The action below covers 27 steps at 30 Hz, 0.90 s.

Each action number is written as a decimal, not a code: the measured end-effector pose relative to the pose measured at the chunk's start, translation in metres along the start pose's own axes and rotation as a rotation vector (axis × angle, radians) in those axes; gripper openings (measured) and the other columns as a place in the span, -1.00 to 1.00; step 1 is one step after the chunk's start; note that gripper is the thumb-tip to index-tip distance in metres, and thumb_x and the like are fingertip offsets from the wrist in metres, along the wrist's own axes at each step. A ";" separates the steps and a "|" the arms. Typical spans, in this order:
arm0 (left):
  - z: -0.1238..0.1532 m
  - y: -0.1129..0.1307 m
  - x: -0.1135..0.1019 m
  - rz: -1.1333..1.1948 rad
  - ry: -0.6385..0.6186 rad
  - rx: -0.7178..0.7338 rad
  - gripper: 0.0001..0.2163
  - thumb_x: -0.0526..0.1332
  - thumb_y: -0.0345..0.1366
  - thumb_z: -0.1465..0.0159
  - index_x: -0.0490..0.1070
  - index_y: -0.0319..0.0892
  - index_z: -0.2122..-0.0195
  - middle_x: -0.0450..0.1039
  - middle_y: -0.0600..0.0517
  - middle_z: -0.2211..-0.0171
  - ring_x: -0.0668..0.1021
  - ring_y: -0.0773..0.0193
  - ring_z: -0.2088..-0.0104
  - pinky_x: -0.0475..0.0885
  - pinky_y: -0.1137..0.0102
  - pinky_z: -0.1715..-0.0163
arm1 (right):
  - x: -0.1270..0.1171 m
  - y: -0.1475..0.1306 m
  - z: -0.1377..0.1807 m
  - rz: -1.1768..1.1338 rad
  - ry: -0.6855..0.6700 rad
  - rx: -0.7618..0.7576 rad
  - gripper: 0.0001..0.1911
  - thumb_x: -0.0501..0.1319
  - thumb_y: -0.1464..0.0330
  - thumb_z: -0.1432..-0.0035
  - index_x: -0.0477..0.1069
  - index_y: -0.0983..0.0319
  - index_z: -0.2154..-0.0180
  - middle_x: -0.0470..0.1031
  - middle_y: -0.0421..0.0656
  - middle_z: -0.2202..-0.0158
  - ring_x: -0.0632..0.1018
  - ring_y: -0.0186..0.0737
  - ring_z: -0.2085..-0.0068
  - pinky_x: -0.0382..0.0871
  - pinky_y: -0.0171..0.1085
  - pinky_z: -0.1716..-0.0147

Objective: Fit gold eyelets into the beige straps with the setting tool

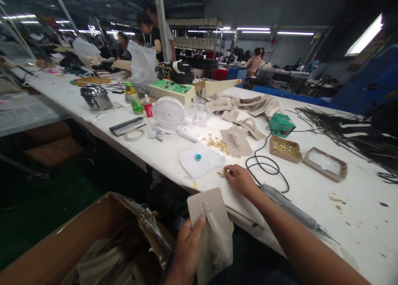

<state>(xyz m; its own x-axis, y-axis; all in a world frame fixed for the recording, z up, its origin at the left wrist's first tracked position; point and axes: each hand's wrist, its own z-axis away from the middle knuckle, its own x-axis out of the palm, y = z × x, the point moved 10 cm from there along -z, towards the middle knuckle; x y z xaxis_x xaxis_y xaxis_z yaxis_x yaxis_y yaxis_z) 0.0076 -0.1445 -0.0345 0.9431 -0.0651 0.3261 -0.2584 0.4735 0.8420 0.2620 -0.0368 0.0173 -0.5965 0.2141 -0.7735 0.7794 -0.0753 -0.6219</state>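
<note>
My left hand [188,245] grips a beige bag panel [194,200] with a strap handle [219,235] fixed along it, held beside the table's front edge. On the table, my right hand [241,179] has its fingertips pinched together at a few small gold metal fittings [220,173]. Just behind lies a white cloth [186,163] with a small blue ring-shaped container [198,157] on it. More gold fittings [219,144] are scattered farther back, next to another beige panel with a handle [241,142]. A grey electric screwdriver [289,206] lies beneath my right forearm.
An open cardboard box [77,231] with beige pieces stands lower left. On the table [311,194] are a white fan [168,112], a bottle [133,98], a green power box [281,124], a cable, a tray of gold fittings [285,149] and stacked panels. Several people work farther back.
</note>
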 end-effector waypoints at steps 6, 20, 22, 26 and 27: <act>-0.003 0.000 0.006 0.015 -0.003 0.004 -0.46 0.47 0.10 -0.13 0.64 -0.29 0.07 0.72 -0.14 0.26 0.70 0.07 0.33 0.56 0.34 0.30 | -0.006 0.006 0.006 0.112 -0.028 0.017 -0.86 0.25 0.37 -0.22 0.60 0.18 0.24 0.62 -0.13 0.27 0.56 -0.17 0.26 0.32 -0.26 0.22; 0.021 0.009 0.011 -0.064 -0.003 0.089 -0.44 0.44 0.13 -0.16 0.64 -0.30 0.07 0.72 -0.15 0.24 0.70 0.05 0.29 0.54 0.35 0.27 | -0.002 -0.009 0.014 0.241 -0.030 -0.038 -0.59 0.18 0.31 -0.36 0.51 0.02 -0.19 0.59 -0.13 0.04 0.58 -0.17 0.15 0.28 -0.29 0.24; 0.025 0.010 0.011 -0.071 0.012 0.094 -0.43 0.45 0.14 -0.14 0.65 -0.31 0.08 0.72 -0.15 0.23 0.70 0.04 0.28 0.54 0.35 0.27 | 0.001 -0.012 0.014 0.241 -0.055 -0.064 -0.60 0.19 0.33 -0.35 0.53 -0.01 -0.17 0.57 -0.13 0.02 0.59 -0.18 0.17 0.26 -0.29 0.26; 0.029 0.006 0.014 -0.076 0.017 0.081 -0.40 0.45 0.15 -0.14 0.63 -0.31 0.04 0.72 -0.16 0.23 0.69 0.04 0.29 0.54 0.34 0.25 | -0.001 -0.013 0.013 0.187 -0.070 -0.075 -0.78 0.21 0.34 -0.32 0.64 0.09 0.13 0.58 -0.11 0.08 0.58 -0.17 0.19 0.24 -0.29 0.28; 0.030 0.006 0.016 -0.077 0.015 0.080 -0.41 0.45 0.14 -0.15 0.63 -0.31 0.03 0.72 -0.15 0.23 0.69 0.04 0.28 0.54 0.34 0.25 | -0.004 -0.012 0.013 0.162 -0.059 -0.066 -0.80 0.21 0.35 -0.30 0.63 0.11 0.17 0.58 -0.10 0.09 0.58 -0.16 0.18 0.25 -0.29 0.27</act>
<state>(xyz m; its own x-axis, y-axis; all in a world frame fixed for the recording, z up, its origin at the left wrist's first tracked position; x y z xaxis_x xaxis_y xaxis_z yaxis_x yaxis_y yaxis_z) 0.0145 -0.1693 -0.0117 0.9638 -0.0850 0.2527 -0.2001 0.3956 0.8963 0.2522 -0.0489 0.0263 -0.4708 0.1465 -0.8700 0.8760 -0.0393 -0.4807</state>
